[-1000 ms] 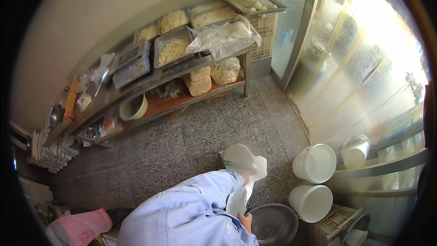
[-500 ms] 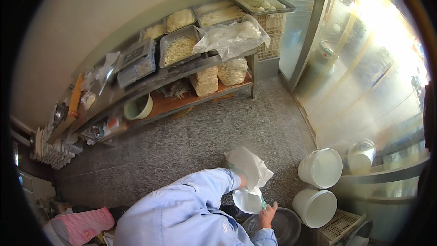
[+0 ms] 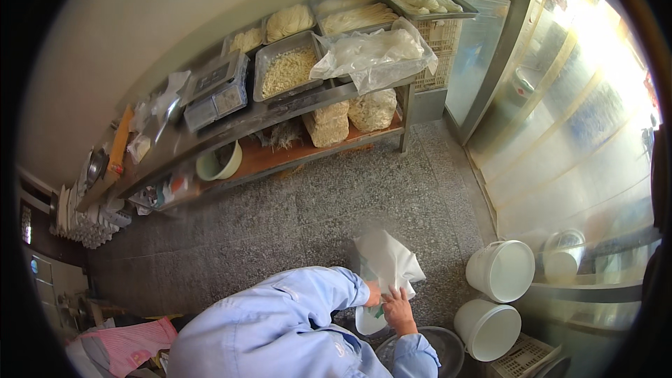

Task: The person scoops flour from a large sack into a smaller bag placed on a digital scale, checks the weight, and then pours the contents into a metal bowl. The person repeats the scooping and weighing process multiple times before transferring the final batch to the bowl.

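A white sack [image 3: 390, 257] hangs in front of me, wide and bulging above and folded at the middle. My left hand [image 3: 373, 295] is closed around its gathered middle; the sleeve and the sack hide part of the fingers. Beside it, my right hand [image 3: 400, 312] grips the sack's near side, fingers bent over the surface. Below both hands the sack's lower end [image 3: 367, 320] droops, with a green patch on it. A dark round basin [image 3: 449, 351] stands on the floor under my right forearm, partly covered by the sleeve.
Two white buckets [image 3: 509, 273] [image 3: 493, 331] stand to the right, near a beige plastic crate [image 3: 525, 358]. Across the floor runs a long table [image 3: 280, 113] with trays of noodles [image 3: 288, 70]. A plastic strip curtain [image 3: 560, 140] hangs at the right. Pink striped cloth [image 3: 134, 347] lies lower left.
My right hand has moved up from the sack's lower end to its middle, close to my left hand. The view has shifted slightly.
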A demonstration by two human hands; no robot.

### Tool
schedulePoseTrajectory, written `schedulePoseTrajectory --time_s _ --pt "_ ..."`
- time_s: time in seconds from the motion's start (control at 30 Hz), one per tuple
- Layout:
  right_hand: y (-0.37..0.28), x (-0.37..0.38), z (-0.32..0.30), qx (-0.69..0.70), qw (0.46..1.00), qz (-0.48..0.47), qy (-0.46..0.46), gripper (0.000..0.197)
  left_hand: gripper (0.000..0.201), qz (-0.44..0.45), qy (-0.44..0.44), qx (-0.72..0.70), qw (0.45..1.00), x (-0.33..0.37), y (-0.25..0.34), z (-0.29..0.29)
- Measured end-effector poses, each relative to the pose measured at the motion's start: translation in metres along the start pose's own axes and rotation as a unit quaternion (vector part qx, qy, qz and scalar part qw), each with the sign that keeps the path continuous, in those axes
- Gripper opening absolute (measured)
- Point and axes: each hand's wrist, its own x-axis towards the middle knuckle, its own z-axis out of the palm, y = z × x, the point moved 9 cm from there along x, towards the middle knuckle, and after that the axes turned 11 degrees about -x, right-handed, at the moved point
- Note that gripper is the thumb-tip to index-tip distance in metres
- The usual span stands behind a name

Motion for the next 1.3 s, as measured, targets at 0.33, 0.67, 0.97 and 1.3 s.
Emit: schedulePoseTrajectory --time_s 0.33,0.67,0.97,1.3 --pt "0.105 -0.077 0.038 0.352 0.801 0.470 0.118 0.017 0.083 -0.041 0.155 -0.372 0.914 -0.026 -0.037 -0.042" --pt "0.055 -0.118 0.130 0.716 0.173 0.627 0.254 0.024 0.114 -0.105 0.084 -0.150 0.979 -0.003 -0.022 -0.027" --pt "0.049 -0.101 0.115 0.740 0.287 0.549 0.260 0.024 0.098 -0.005 0.253 -0.280 0.926 0.055 -0.012 -0.043" --pt "0.079 -0.093 -0.008 0.475 0.666 0.545 0.184 0.024 0.034 -0.031 0.214 -0.411 0.885 0.111 -0.025 -0.027"
